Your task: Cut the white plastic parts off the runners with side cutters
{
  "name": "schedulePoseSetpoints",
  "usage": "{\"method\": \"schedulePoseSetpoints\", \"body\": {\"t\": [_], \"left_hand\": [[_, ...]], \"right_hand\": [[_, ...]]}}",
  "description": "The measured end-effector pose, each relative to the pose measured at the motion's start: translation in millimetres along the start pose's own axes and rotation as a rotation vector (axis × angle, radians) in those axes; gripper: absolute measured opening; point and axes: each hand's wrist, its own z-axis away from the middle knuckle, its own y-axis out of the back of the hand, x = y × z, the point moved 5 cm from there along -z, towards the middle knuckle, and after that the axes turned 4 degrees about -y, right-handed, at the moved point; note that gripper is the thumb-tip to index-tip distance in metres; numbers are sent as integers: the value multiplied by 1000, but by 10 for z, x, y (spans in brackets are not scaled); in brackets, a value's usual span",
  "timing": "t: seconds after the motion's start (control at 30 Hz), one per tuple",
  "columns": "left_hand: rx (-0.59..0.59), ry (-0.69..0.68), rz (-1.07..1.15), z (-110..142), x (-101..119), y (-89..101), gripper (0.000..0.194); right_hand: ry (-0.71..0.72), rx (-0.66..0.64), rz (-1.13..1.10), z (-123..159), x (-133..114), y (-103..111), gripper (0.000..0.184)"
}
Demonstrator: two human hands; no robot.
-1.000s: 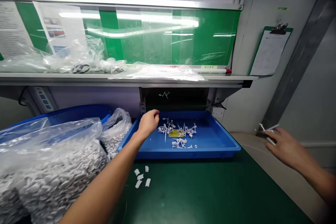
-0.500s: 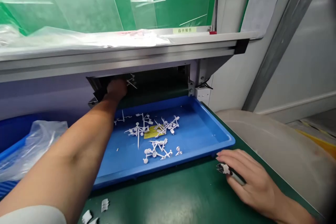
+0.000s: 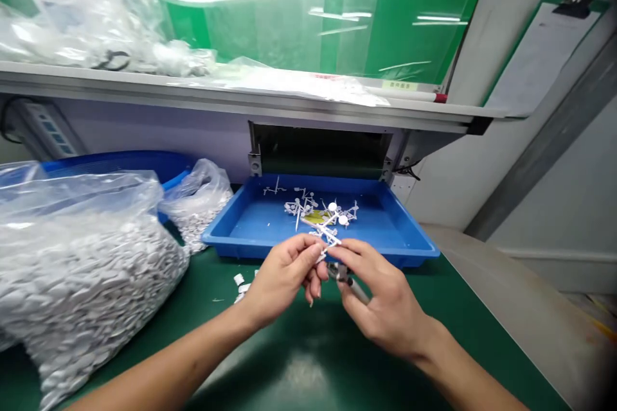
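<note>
Well, held piece: I see a white plastic sprue (image 3: pixel 328 245) up at the middle of the view, just short of the blue tray's near wall, its round-ended arms reaching toward 12 o'clock.

Left hand: my left hand (image 3: pixel 284 276) pinches the sprue between thumb and fingers.

Right hand: my right hand (image 3: pixel 385 295) seems to grip dark side cutters (image 3: pixel 340 273), their pale handle showing at 4 o'clock; fingers partly hide the tool.

Hands: together, close around the sprue; I cannot tell whether they touch.

Step in hand: I judge this to be trimming at the bench.

Next move calls for: cutter tips set squarely on the sprue, with a firm left-hand pinch.

Around: a blue tray (image 3: pixel 255 221) at 12 o'clock holds more loose sprues (image 3: pixel 318 212); white offcuts (image 3: pixel 241 286) lie at 10 o'clock; a bulging bag of white plastic pieces (image 3: pixel 81 276) sits at 9 o'clock.
</note>
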Motion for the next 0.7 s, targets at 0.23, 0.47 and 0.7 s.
{"method": "schedulePoseSetpoints", "body": {"t": [0.23, 0.47, 0.7], "left_hand": [[-80, -207, -560, 358, -135, 326, 26], [21, -280, -701, 320, -295, 654, 25], [-59, -239, -593, 386, -427, 544, 27]], "right_hand": [[-232, -57, -195, -78, -25, -446, 38], [-233, -89, -19, 152, 192, -630, 34], [-302, -235, 242, 275, 470, -855, 25]]}}
